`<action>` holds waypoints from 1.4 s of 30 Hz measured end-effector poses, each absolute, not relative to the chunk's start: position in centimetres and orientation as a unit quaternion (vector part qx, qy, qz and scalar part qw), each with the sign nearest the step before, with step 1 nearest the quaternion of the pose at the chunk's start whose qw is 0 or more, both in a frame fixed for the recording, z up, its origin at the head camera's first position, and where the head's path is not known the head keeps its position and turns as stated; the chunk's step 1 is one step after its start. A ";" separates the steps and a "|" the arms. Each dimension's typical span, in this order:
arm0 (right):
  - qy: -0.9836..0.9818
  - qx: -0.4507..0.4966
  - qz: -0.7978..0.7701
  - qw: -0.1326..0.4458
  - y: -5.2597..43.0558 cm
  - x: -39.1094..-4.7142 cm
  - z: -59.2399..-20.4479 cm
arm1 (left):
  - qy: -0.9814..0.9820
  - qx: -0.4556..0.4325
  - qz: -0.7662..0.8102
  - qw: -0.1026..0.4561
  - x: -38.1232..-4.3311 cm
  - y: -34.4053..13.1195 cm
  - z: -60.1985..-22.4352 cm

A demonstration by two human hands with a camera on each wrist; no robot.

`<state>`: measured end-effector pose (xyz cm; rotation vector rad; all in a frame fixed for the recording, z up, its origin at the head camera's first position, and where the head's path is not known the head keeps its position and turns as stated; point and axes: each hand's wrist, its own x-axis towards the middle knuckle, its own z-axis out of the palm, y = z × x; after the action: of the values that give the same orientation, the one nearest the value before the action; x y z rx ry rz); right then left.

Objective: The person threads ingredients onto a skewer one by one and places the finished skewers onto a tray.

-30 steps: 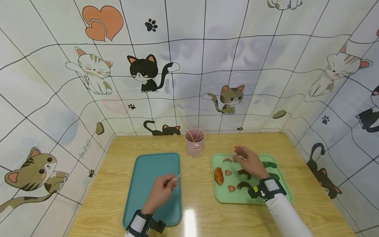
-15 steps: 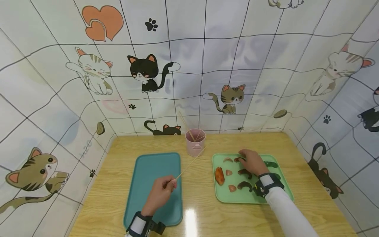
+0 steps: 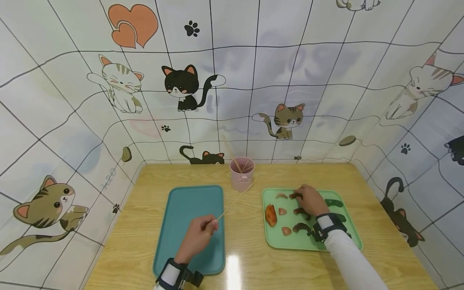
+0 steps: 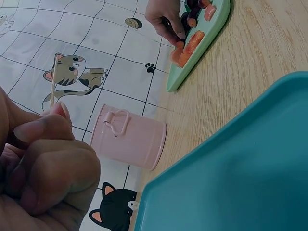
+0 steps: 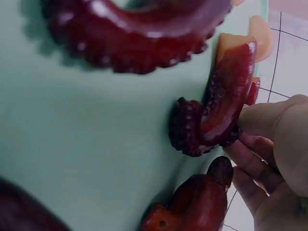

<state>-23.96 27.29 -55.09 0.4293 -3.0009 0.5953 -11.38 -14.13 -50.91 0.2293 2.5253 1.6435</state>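
My left hand (image 3: 197,237) pinches a thin wooden skewer (image 3: 237,199) between thumb and forefinger, above the blue tray (image 3: 192,201). The skewer points away toward the pink bucket (image 3: 242,181); its near end is hidden in the hand. At the back of the green tray (image 3: 270,239), my right hand (image 3: 312,200) pinches a small dark-red tentacle piece (image 3: 293,196). In the right wrist view, a nearer curled tentacle (image 5: 228,91) partly covers that piece and my fingertips. Another curled tentacle (image 3: 301,228) lies toward the front of the green tray.
Several skewers (image 3: 232,151) stand in the bucket. An orange wing-shaped piece (image 3: 270,215), small pink pieces (image 3: 286,231) and dark-green pieces (image 3: 334,202) lie on the green tray. Bare wooden table (image 3: 244,225) separates the trays. A cat-patterned cloth (image 3: 235,100) surrounds the table.
My right hand has come down from above the green tray, and its spread fingers have closed on the tentacle piece. My left hand keeps its hold on the skewer almost without moving.
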 end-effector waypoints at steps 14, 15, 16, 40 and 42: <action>-0.961 0.083 0.259 0.047 27.6 -24.1 -55.5 | 0.826 0.058 0.558 0.056 -11.0 -14.5 -51.0; -0.960 0.081 0.263 0.056 27.7 -24.0 -55.6 | 0.826 0.054 0.558 0.059 -10.9 -14.5 -51.1; -0.958 0.078 0.268 0.063 27.7 -23.9 -55.6 | 0.826 0.051 0.559 0.060 -10.9 -14.5 -51.0; -0.841 -0.023 0.539 0.047 25.9 -20.8 -50.8 | 0.832 0.099 0.542 0.062 -10.7 -13.5 -50.2; -0.816 -0.026 0.577 0.036 25.4 -20.4 -50.1 | 0.831 0.107 0.542 0.065 -10.6 -13.2 -50.1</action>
<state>-20.41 25.35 -50.07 -0.0790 -2.5053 1.7713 -10.56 -13.22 -50.11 0.3235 2.5085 1.6356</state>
